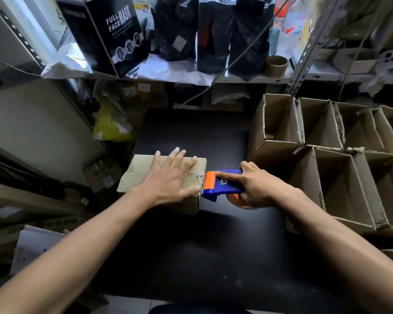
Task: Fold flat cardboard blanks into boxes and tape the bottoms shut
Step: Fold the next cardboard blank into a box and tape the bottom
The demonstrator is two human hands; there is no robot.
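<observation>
The brown cardboard box (143, 175) sits on the black table (191, 245), flaps folded shut, with clear tape along the seam. To the right stand open boxes (327, 168), and I can't see anything in them. The left hand (171, 176) lies flat on the box, fingers spread. The right hand (256, 184) grips a blue and orange tape dispenser (222, 184) touching the box's right edge.

Dim scene, window light from upper left (wide-angle bending at edges)
</observation>
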